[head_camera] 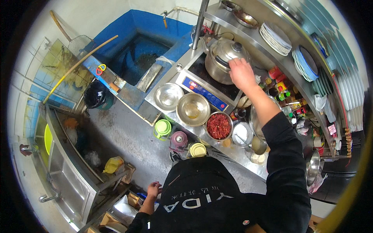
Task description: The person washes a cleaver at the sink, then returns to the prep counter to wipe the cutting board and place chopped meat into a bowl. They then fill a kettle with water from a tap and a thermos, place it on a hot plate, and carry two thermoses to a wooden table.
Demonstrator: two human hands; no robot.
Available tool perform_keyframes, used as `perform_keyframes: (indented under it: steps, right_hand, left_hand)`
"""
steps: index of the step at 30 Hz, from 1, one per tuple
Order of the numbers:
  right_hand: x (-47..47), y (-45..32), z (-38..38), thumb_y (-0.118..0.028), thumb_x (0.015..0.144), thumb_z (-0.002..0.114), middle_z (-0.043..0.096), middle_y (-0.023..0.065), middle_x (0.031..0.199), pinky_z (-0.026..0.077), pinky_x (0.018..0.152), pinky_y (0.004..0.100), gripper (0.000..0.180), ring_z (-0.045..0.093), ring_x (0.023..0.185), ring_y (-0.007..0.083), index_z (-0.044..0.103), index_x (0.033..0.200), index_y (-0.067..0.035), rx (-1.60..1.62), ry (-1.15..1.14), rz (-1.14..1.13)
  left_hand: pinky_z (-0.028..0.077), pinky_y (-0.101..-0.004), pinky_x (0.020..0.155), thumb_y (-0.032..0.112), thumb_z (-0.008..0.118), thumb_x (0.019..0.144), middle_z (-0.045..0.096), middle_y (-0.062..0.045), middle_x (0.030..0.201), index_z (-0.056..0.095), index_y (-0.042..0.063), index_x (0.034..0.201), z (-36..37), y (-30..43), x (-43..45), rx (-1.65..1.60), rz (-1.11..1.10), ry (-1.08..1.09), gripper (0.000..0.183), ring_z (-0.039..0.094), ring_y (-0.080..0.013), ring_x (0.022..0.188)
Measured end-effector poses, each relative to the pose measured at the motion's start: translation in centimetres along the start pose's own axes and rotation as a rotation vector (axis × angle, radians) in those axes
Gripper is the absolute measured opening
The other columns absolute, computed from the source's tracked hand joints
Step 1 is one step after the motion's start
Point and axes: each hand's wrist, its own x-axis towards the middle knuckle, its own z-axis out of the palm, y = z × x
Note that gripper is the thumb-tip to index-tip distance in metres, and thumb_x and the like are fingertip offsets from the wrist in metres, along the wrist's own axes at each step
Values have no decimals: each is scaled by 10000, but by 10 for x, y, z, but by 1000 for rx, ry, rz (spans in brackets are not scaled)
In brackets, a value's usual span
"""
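My right hand (242,73) is closed around the near end of a black handle (222,61) on a large steel kettle (217,71). The kettle has a spout on its left and a lid with a black knob (238,46). It stands on an induction cooker (203,93) with a blue control panel. At my left side hangs my left hand (154,188), fingers loosely bent and apart, with nothing visible in it. Before the cooker are two steel bowls, one shiny (168,97) and one holding a little yellowish liquid (193,109), and a bowl of chopped red chilli-like food (219,126).
A bowl of white powder (242,134) and several bottles (282,96) crowd the counter's right. Overhead, a steel shelf (250,35) carries stacked plates (275,38). Thermos flasks (179,139) stand on the floor. Leftward are a blue water tank (113,27), a bin (99,94) and a sink (68,177).
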Motion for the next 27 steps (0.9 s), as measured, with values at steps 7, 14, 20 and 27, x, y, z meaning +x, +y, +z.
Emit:
perform_keyframes:
  steps: [7,14,20,27]
  right_hand:
    - [46,33,-5,-167,764,691,686,161,1037,511,918,459,260,627,1063,355,674,986,-32,93,-268,-44]
    - [117,90,-25,-209,744,650,627,120,661,488,577,380,236,618,600,242,654,841,6,678,-548,322]
    - [143,120,-11,-169,752,702,462,-18,556,303,377,295,189,412,417,98,545,701,-78,1016,-562,441]
    - [142,121,-10,-121,724,698,438,-7,532,272,350,304,188,380,387,108,519,689,-78,1043,-481,480]
  left_hand:
    - [572,-369,600,130,601,965,672,-173,1061,534,4,1285,-2,-27,-13,-89,-17,110,351,714,-310,785]
    - [493,-276,610,164,663,937,713,-86,909,659,-1,1177,61,-45,-71,150,98,236,291,638,-145,732]
    - [531,-319,864,152,665,949,744,-93,1051,703,4,1155,78,-121,-68,317,241,113,257,688,-178,962]
    - [512,-306,900,203,692,918,751,-92,1082,691,7,1184,70,-246,-27,194,244,197,331,689,-165,1015]
